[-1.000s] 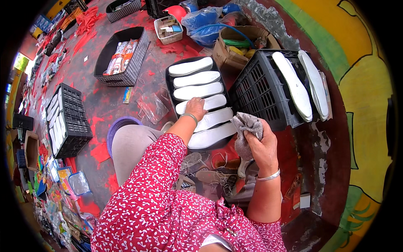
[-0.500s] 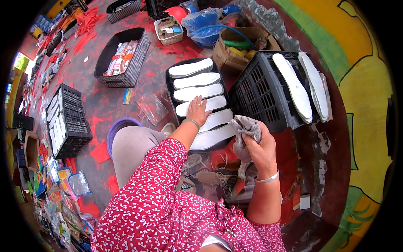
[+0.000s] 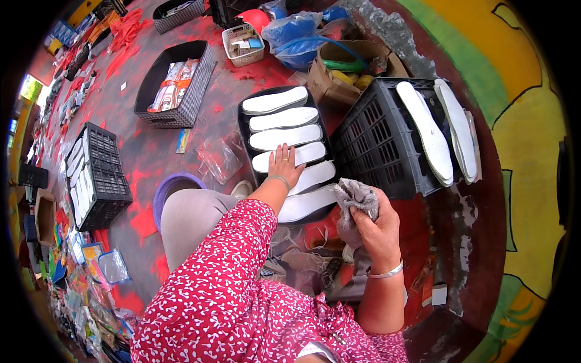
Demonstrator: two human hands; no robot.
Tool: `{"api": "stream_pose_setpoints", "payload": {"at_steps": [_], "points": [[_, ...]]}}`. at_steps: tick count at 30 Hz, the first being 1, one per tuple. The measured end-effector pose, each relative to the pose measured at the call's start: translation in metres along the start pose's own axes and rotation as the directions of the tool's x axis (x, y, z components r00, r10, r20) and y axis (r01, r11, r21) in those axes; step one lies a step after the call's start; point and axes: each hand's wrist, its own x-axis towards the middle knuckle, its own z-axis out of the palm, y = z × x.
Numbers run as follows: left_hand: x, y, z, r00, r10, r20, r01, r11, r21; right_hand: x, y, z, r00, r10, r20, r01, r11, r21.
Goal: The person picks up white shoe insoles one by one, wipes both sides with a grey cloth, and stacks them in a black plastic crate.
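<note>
In front of me stands a black tray point(image 3: 244, 134) holding a row of several white shoe insoles point(image 3: 285, 138). My left hand point(image 3: 287, 170) lies on the insoles with its fingers stretched out, partly covering the insole point(image 3: 264, 162) in the row's lower half. It grips nothing. To the right of the tray's near end, my right hand point(image 3: 382, 233) is closed round a crumpled grey cloth point(image 3: 349, 212), held up above the floor. More white insoles point(image 3: 425, 130) lie on top of a black plastic crate point(image 3: 378, 139) to the right.
At the left, another black crate point(image 3: 109, 172) holds white insoles. A checked basket point(image 3: 187, 112) with packets stands farther back, near a small white basket point(image 3: 245, 55). A cardboard box point(image 3: 327, 85) sits behind the right crate. A purple basin point(image 3: 160, 199) is beside my knee; shoes point(image 3: 302, 260) lie below.
The view has shifted slightly. My left hand remains on the insoles, and my right hand keeps hold of the grey cloth in about the same place.
</note>
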Motion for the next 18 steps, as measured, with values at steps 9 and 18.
{"api": "stream_pose_setpoints", "payload": {"at_steps": [9, 18], "points": [[-0.012, 0.005, -0.011, 0.977, 0.098, -0.189, -0.121, 0.985, -0.119, -0.005, -0.017, -0.015, 0.963, 0.109, 0.245, -0.175, 0.949, 0.263], [0.01, 0.112, -0.17, 0.386, 0.372, -0.844, -0.799, 0.592, -0.104, -0.028, -0.012, -0.006, 0.755, 0.239, 0.611, 0.409, 0.558, -0.723]]}}
